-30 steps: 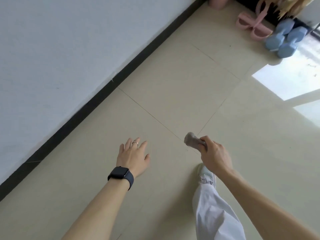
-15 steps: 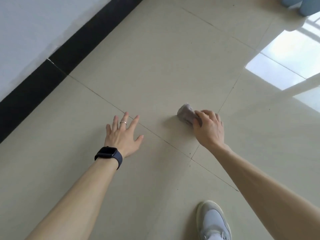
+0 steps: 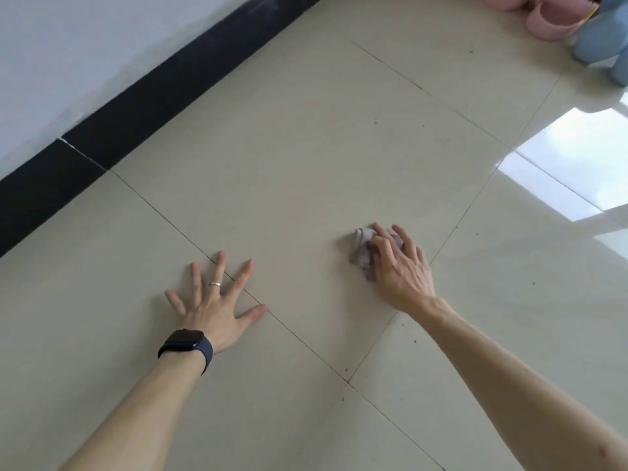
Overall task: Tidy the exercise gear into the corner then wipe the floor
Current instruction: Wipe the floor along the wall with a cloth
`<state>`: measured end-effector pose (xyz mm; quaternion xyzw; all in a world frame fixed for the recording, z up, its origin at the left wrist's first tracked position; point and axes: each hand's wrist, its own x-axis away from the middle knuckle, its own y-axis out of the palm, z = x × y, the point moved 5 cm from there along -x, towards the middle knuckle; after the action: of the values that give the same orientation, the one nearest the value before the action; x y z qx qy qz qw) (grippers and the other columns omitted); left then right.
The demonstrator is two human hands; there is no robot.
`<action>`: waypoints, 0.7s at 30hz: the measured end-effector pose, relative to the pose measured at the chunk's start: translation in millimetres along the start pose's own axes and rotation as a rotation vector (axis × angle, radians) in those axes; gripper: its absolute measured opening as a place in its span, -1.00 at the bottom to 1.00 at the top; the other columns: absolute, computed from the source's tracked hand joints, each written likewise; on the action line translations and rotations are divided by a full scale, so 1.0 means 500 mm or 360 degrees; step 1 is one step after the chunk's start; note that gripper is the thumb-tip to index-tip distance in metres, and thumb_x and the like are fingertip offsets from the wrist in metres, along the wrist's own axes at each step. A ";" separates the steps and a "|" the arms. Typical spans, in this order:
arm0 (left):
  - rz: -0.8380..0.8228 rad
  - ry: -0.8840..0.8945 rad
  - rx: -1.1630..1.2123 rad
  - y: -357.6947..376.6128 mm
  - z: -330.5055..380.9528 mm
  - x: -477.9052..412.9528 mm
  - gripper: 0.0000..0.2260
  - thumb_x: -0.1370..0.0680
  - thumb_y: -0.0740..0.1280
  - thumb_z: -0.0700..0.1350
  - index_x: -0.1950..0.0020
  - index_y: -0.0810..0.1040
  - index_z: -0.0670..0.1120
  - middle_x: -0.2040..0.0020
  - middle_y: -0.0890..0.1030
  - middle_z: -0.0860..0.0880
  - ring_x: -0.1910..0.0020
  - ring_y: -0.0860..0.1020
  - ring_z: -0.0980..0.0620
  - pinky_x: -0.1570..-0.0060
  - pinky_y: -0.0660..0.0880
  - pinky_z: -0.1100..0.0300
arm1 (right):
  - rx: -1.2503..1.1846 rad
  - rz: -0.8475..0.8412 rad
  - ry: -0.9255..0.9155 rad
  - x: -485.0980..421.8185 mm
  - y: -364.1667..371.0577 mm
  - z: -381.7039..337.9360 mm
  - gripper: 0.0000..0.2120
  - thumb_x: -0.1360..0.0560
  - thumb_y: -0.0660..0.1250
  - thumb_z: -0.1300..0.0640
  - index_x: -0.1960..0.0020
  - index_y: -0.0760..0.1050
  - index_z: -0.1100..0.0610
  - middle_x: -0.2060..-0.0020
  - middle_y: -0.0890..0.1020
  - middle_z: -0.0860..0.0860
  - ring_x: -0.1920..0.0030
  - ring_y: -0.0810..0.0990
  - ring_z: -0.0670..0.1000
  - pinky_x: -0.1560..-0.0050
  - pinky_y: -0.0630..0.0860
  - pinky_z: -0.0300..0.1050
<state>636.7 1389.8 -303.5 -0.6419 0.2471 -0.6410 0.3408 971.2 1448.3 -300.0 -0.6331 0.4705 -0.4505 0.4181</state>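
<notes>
Floor (image 3: 306, 147): R hand (image 3: 401, 270) grips rag (image 3: 360, 249); blue dumbbells (image 3: 598, 39) far R.

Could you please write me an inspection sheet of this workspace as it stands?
Surface: beige tiled floor, a few dark specks.
Job's things: crumpled grey cloth on the floor; pink gear and blue gear at the top right edge.
Clutter: nothing seen.
Grips: left hand flat on the floor, fingers spread; right hand presses the cloth, fingers bent over it.
Cables: nothing seen.
Surroundings: white wall, black skirting, sunlit patch at right.
</notes>
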 end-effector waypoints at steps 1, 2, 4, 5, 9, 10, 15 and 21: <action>-0.0005 -0.0011 0.0000 0.001 -0.005 0.000 -0.32 -0.45 -0.07 0.54 -0.36 -0.48 0.48 -0.42 -0.60 0.20 -0.50 -0.48 -0.13 -0.37 -0.21 -0.47 | 0.0039 -0.0004 -0.0095 -0.036 -0.008 0.007 -0.65 -0.64 0.09 0.10 -0.43 0.24 -0.01 -0.59 0.15 -0.04 -0.58 0.07 0.12 -0.46 0.24 0.19; -0.0004 -0.0010 0.0016 0.003 -0.001 -0.010 -0.32 -0.44 -0.08 0.54 -0.35 -0.49 0.48 -0.41 -0.61 0.20 -0.49 -0.49 -0.12 -0.37 -0.19 -0.47 | 0.0092 -0.0032 -0.0219 -0.067 -0.010 0.011 -0.57 -0.65 0.07 0.10 -0.51 0.17 0.00 -0.61 0.08 -0.04 -0.60 0.00 0.09 -0.53 0.13 0.17; -0.0007 -0.0017 0.0009 0.004 -0.004 -0.015 -0.31 -0.43 -0.09 0.55 -0.34 -0.51 0.48 -0.40 -0.62 0.21 -0.48 -0.52 -0.11 -0.38 -0.16 -0.47 | 0.0089 -0.0116 -0.0406 -0.070 0.003 -0.016 -0.50 -0.69 0.02 0.03 -0.61 0.03 -0.06 -0.62 -0.05 -0.07 -0.61 -0.10 0.02 -0.57 -0.06 0.06; -0.0007 -0.0018 -0.0004 0.003 -0.007 -0.015 -0.31 -0.42 -0.10 0.55 -0.34 -0.51 0.48 -0.40 -0.62 0.21 -0.47 -0.52 -0.11 -0.38 -0.16 -0.47 | 0.0076 -0.0144 -0.0454 -0.054 0.015 -0.031 -0.50 -0.70 -0.02 -0.02 -0.62 0.00 -0.08 -0.62 -0.09 -0.10 -0.61 -0.14 -0.01 -0.56 -0.11 0.03; 0.0020 -0.0056 -0.0051 -0.018 -0.012 -0.018 -0.30 -0.39 -0.11 0.57 -0.36 -0.47 0.48 -0.41 -0.61 0.21 -0.49 -0.49 -0.12 -0.39 -0.22 -0.44 | 0.0002 -0.0130 -0.0410 -0.073 0.007 -0.002 -0.49 -0.70 -0.07 -0.10 -0.63 -0.01 -0.08 -0.61 -0.04 -0.11 -0.61 -0.11 -0.03 -0.57 0.02 0.15; 0.0039 -0.0056 -0.0044 -0.026 -0.008 -0.024 -0.30 -0.38 -0.11 0.57 -0.36 -0.47 0.48 -0.42 -0.60 0.21 -0.50 -0.48 -0.13 -0.40 -0.24 -0.43 | -0.0002 -0.0065 -0.0286 -0.113 -0.015 0.024 -0.47 -0.69 -0.06 -0.11 -0.63 -0.03 -0.06 -0.61 -0.01 -0.09 -0.61 -0.09 -0.02 -0.55 0.03 0.18; 0.0028 -0.0027 0.0011 -0.005 0.014 -0.029 -0.29 -0.37 -0.11 0.58 -0.35 -0.48 0.50 -0.44 -0.57 0.20 -0.51 -0.46 -0.14 -0.40 -0.23 -0.43 | -0.0106 0.0104 0.0585 -0.220 -0.043 0.066 -0.37 -0.63 -0.06 -0.16 -0.63 -0.15 -0.01 -0.61 -0.14 -0.12 -0.60 -0.21 -0.04 -0.50 -0.34 0.30; 0.0488 0.0140 0.0111 -0.045 -0.012 -0.006 -0.40 -0.46 0.00 0.49 -0.50 0.14 0.42 -0.57 0.20 0.11 -0.49 0.19 -0.17 -0.36 0.30 -0.15 | -0.0007 -0.0157 -0.0889 -0.072 0.069 -0.233 -0.50 -0.69 -0.01 -0.06 -0.60 0.15 0.02 -0.60 0.13 -0.03 -0.59 0.07 0.00 -0.56 0.03 0.11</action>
<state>627.7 1406.1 -288.7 -0.5557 0.3343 -0.6172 0.4455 845.8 1463.6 -311.0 -0.7558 0.3065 -0.2774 0.5079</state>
